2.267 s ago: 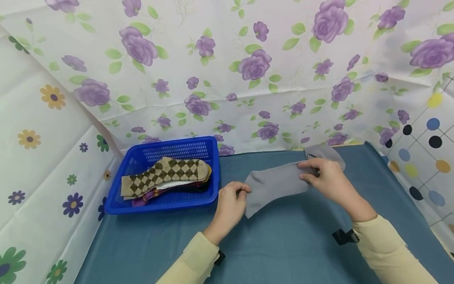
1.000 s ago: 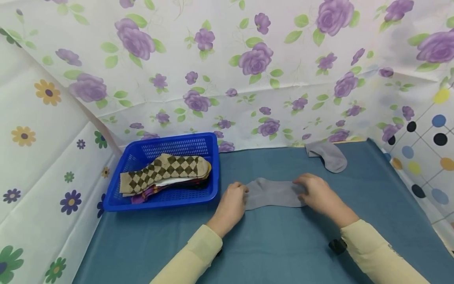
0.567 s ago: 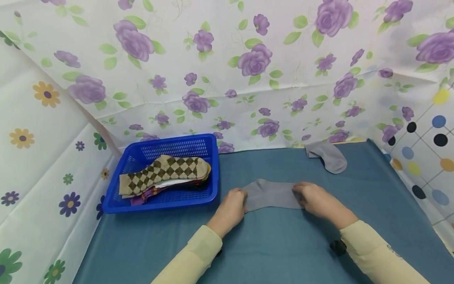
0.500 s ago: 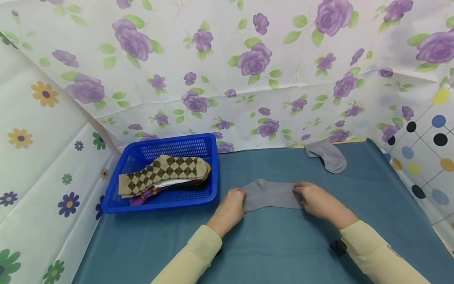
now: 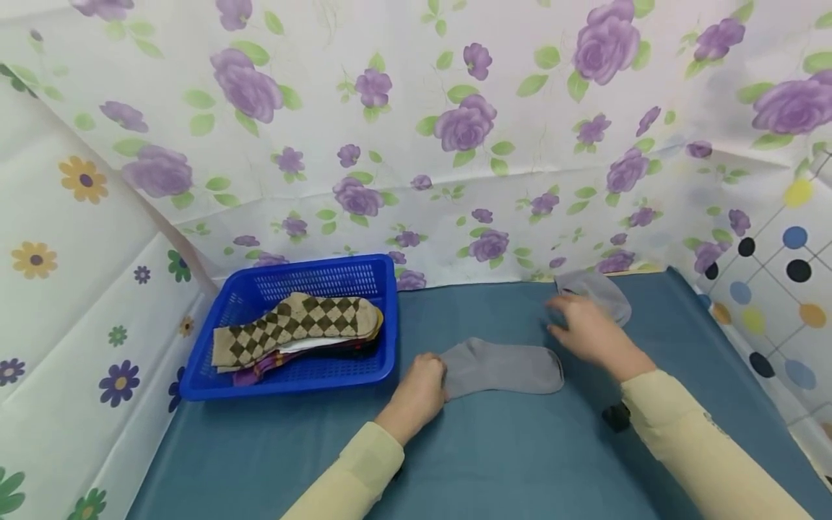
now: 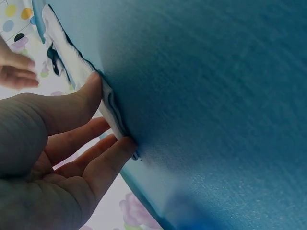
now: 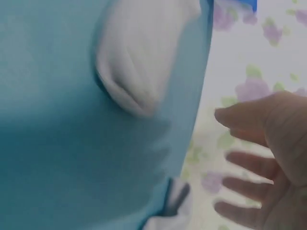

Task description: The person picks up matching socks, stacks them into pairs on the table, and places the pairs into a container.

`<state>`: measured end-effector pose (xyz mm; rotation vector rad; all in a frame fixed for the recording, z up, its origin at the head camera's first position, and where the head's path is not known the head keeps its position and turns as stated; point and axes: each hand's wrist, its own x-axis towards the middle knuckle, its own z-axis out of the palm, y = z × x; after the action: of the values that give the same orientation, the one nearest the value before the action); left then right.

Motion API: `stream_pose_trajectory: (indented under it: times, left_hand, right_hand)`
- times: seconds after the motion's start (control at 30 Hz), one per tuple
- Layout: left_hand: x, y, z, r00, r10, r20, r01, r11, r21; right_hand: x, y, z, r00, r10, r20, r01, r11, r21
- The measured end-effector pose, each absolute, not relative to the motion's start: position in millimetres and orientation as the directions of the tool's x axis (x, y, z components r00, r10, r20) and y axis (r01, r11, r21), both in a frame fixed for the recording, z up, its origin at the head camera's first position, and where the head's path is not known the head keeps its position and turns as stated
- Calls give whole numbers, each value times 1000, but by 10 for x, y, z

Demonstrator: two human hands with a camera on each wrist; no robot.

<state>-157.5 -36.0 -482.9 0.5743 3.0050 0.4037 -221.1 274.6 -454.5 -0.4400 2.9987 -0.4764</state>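
Observation:
A grey sock [image 5: 497, 367] lies flat on the blue-green cloth, toe to the right. At its left end my left hand [image 5: 419, 392] holds the edge, thumb on one side and fingertips on the other; the left wrist view shows that edge between thumb and fingers [image 6: 110, 160]. My right hand [image 5: 588, 328] is in the air beyond the toe, fingers apart and holding nothing. Behind it lies a second grey sock [image 5: 601, 292], bent and partly hidden by that hand. In the right wrist view the hand's spread fingers [image 7: 249, 189] touch neither sock.
A blue plastic basket [image 5: 388, 318] stands at the left, holding a brown and beige argyle sock [image 5: 305, 323] on top of other socks. A flowered sheet [image 5: 416, 144] rises behind the table cloth [image 5: 494, 462], with patterned side sheets left and right.
Both hands lowered the near grey sock flat onto the cloth. The right hand then let go of its toe and moved back and right towards the second sock. The left hand stays at its end.

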Motion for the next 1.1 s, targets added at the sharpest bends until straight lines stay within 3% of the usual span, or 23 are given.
stream_pose_trajectory:
  times: [0.17, 0.4, 0.8, 1.1]
  left_hand:
    - [-1605, -335, -4835, -932, 363, 16, 353, 895, 271]
    - [-1576, -364, -4855, -931, 364, 9, 348, 883, 314]
    - [-1508, -391, -4894, -945, 327, -11, 305, 893, 331]
    - [-1547, -386, -4911, -936, 350, 28, 341, 887, 310]
  right_hand:
    - [-2583, 2952, -4525, -990, -132, -40, -121, 968, -220]
    - [-2691, 3160, -4802, -982, 18, -190, 66, 966, -248]
    - [-2573, 3274, -5063, -984, 6, -179, 47, 974, -222]
    - [-2407, 3252, -5046, -999, -35, -34, -29, 985, -170]
